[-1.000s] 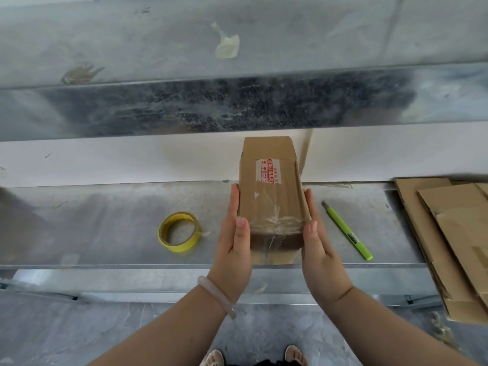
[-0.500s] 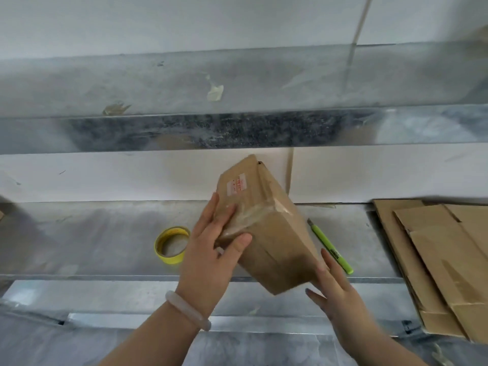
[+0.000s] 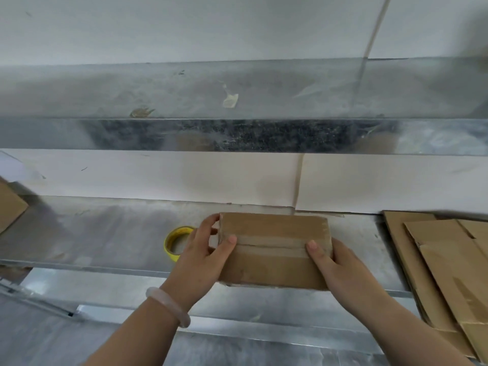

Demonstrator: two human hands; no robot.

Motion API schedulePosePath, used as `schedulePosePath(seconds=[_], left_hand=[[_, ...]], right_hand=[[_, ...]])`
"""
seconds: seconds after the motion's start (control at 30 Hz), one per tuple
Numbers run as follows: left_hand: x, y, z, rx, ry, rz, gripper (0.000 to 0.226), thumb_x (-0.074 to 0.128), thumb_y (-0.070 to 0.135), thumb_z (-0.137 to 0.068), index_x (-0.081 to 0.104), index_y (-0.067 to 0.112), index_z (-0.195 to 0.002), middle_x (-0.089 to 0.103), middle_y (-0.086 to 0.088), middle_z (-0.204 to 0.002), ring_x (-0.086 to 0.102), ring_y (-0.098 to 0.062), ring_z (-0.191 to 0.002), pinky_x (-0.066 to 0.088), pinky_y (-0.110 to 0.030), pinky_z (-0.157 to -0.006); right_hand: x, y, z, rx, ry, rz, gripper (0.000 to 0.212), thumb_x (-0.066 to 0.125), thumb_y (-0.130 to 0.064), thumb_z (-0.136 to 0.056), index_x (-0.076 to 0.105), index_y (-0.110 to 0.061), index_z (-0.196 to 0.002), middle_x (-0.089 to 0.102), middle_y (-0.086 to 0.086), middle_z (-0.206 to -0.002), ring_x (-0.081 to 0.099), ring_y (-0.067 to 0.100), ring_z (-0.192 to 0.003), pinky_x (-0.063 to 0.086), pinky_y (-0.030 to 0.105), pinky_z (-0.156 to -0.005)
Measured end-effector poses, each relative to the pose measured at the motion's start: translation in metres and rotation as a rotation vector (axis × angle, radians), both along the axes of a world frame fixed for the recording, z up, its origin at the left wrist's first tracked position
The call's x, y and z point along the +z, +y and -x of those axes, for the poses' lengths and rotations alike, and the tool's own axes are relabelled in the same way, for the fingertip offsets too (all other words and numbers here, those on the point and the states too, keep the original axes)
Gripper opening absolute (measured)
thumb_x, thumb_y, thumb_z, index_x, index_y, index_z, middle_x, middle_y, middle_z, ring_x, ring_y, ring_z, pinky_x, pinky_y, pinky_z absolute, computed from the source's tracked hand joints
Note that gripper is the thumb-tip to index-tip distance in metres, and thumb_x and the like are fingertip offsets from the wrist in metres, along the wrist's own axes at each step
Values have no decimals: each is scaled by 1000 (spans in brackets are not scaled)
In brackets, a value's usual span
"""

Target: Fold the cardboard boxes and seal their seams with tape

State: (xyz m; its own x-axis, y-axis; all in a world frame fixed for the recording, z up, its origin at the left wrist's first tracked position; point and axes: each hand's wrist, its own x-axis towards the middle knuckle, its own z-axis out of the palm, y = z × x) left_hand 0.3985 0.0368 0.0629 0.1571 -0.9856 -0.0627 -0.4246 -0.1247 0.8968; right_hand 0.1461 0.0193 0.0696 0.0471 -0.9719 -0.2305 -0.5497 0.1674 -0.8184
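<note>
A closed brown cardboard box (image 3: 266, 270) lies lengthwise across the front of the metal shelf (image 3: 105, 233), its top seam covered by a strip of clear tape. My left hand (image 3: 203, 257) grips the box's left end, thumb on top and fingers round the side. My right hand (image 3: 340, 262) grips the right end, thumb on the taped seam. A yellow tape roll (image 3: 175, 243) lies flat on the shelf just left of my left hand, partly hidden by it.
Flattened cardboard sheets (image 3: 449, 265) are stacked at the right end of the shelf. Another cardboard box corner (image 3: 9, 204) shows at the far left. An upper metal shelf (image 3: 237, 133) overhangs the back wall.
The box was turned from standing on end, through a tilt, to lying sideways with the taped seam up. Both hands moved to its ends. The green knife is no longer visible.
</note>
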Motion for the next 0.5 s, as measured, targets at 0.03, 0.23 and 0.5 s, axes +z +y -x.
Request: schedulePosePath(seconds=[0.03,0.23,0.5], left_hand=[[-2,-3,-1,23,14,17,42,51,65,-81,34,63,-119,44,26,-122,54,5,-97,53,-23,-68],[-2,-33,-11,12,66,-38,36,62,46,-84,44,62,-110,50,12,-122,60,-8,-93,50,-17,-65],[3,-65,-14,-114,-155,-202,43,50,55,-85,39,50,-126,44,8,-119,52,-6,-94,42,-18,-59]], right_hand=[[0,-4,-1,23,46,-5,45,39,-68,-88,54,-37,-118,60,-17,-109,59,12,-104,49,33,-88],[8,-34,-9,80,161,-28,60,40,-65,-89,14,-53,-141,50,-10,-118,58,17,-99,49,37,-83],[7,-59,-13,92,281,-170,39,39,-56,-95,31,-30,-123,56,-6,-99,65,20,-77,57,33,-49]])
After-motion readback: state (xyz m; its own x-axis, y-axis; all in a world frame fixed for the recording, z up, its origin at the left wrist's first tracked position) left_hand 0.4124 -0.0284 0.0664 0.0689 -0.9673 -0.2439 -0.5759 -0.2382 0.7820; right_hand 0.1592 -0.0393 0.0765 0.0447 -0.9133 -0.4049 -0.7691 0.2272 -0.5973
